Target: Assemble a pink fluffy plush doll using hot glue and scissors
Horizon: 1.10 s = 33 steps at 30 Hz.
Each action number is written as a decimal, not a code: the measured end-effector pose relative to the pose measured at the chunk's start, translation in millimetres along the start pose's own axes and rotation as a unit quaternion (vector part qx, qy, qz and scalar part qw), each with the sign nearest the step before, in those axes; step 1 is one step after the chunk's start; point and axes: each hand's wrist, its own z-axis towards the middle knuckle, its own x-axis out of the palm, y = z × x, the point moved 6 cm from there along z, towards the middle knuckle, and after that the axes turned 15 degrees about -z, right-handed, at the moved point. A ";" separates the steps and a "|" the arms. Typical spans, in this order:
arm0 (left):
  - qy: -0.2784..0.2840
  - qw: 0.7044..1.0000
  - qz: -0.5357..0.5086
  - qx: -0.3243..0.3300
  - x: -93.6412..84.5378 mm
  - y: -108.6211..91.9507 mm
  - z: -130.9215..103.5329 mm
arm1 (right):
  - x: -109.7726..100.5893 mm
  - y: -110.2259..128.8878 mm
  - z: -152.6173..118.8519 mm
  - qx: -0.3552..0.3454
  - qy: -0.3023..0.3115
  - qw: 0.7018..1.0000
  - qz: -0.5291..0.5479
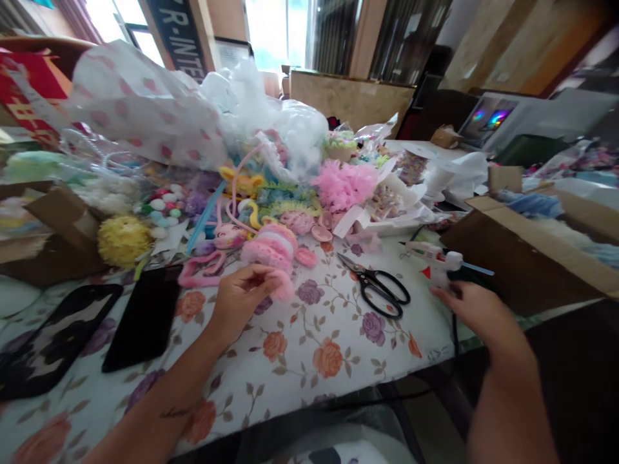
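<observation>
My left hand [246, 290] pinches a fluffy pink strip [280, 285] over the flowered tablecloth. Just beyond it lies a pink and white fluffy roll [271, 248], with a small pink oval piece [306, 258] at its right. At the right table edge my right hand [461, 299] is closed around the lower part of a white glue gun [432, 258], its nozzle pointing left and a blue glue stick [478, 268] sticking out behind. Between the hands, black-handled scissors [377, 283] rest on the cloth, blades towards the upper left.
Two dark phones [145, 319] [58, 338] lie at the left. Behind are a yellow pompom [124, 241], pink fluff [345, 185] and plastic bags [155, 109]. Cardboard boxes stand left [62, 216] and right [512, 258]. A black cord [454, 335] hangs at the right edge.
</observation>
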 end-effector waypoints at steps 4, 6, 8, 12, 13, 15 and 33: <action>0.018 0.999 -0.015 -0.031 1.5 6.1 -2.3 | -32.7 46.7 -40.6 -0.055 -0.093 0.992 0.065; 0.023 0.999 -0.022 -0.043 2.0 9.4 -3.5 | -39.2 98.8 -56.6 -0.176 -0.086 0.956 0.219; 0.023 0.998 -0.032 -0.044 2.2 10.8 -4.3 | -38.6 154.2 -66.6 -0.273 -0.027 0.912 0.306; 0.027 0.998 -0.043 -0.029 3.7 7.7 -4.5 | -39.8 238.3 -70.1 -0.395 0.056 0.821 0.409; 0.031 0.998 -0.040 -0.022 4.5 6.1 -4.2 | -40.5 252.1 -69.6 -0.420 0.066 0.801 0.421; 0.040 0.999 -0.032 -0.009 6.4 3.2 -3.8 | -39.8 270.0 -66.9 -0.440 0.071 0.783 0.434; -0.005 0.894 0.294 0.339 -12.0 -34.6 6.8 | -0.6 261.2 -41.4 -0.247 0.227 0.671 0.661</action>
